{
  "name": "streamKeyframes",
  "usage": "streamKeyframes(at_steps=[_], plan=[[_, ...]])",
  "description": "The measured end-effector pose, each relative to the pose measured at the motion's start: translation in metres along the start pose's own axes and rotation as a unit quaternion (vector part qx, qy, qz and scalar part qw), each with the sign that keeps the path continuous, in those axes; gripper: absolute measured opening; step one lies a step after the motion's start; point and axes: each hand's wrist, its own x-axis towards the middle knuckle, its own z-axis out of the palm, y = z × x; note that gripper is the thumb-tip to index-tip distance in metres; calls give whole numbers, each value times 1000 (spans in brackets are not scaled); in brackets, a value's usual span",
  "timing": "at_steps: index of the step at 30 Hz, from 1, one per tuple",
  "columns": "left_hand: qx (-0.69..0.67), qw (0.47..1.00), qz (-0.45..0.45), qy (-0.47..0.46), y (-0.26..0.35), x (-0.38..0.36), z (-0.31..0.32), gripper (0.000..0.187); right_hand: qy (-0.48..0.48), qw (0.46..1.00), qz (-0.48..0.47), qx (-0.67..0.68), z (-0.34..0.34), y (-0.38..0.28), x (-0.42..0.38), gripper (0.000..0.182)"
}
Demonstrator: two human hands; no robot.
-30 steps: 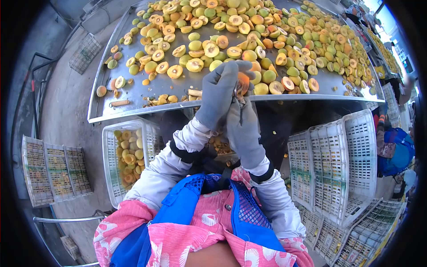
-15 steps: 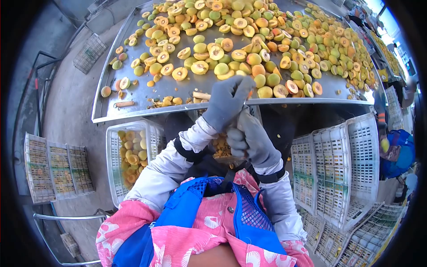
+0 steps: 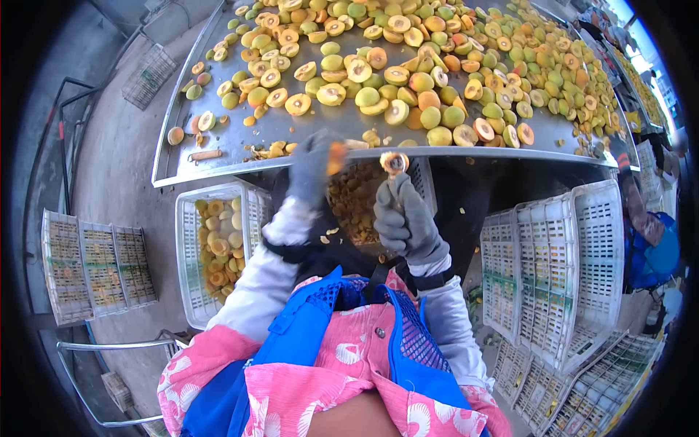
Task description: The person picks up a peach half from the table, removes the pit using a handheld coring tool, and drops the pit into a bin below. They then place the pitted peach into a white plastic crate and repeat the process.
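Gloved hands were raised side by side just below the near edge of the metal table [image 3: 218, 164]. Left hand [image 3: 313, 169] was closed loosely around an orange apricot half [image 3: 336, 155], fingers curled over it; motion blur hid the exact grip. Right hand [image 3: 405, 218] was clenched in a fist about the handle of a small pitting tool [image 3: 393, 182], held upright — on its tip sat a second apricot half [image 3: 395, 162], cut face up, apparently lifted clear so the stone could be worked out.

Both hands were held directly above a crate of pits [image 3: 357, 200] tucked under the table's near edge, a position that would let waste fall straight in. A white crate of apricot halves [image 3: 218, 240] stood beside the person's left arm, within easy reach. Whole and halved apricots [image 3: 408, 65] covered the table from its middle to the far edge — the near left corner carried only scraps. Empty white crates [image 3: 553, 269] were stacked to the right, and flat trays [image 3: 95, 269] lay on the floor at left.
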Motion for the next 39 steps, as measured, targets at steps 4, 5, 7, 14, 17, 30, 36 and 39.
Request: streamKeyframes(at_steps=[4,5,7,14,17,30,36,39], plan=[[584,806,-22,90,-15,-29,-176,34,139,986,-6,-96,-2,9,16,39],[687,723,0,69,-12,-36,-196,38,118,989,-3,-86,1,7,18,39],[571,814,-8,104,8,-30,-167,40,90,994,11,-59,-3,8,30,39],[359,873,151,-295,1,7,34,73,0,994,106,-7,-15,35,38,47],[360,856,193,-318,4,54,56,65,36,997,63,-23,-32,37,35,48],[442,859,5,-256,-100,338,238,52,231,909,-154,-312,-93,12,57,15],[449,869,66,-196,-79,291,215,42,247,962,17,-115,-73,-4,54,20],[431,877,153,-150,-46,246,183,45,280,950,-4,-139,-66,9,34,20]])
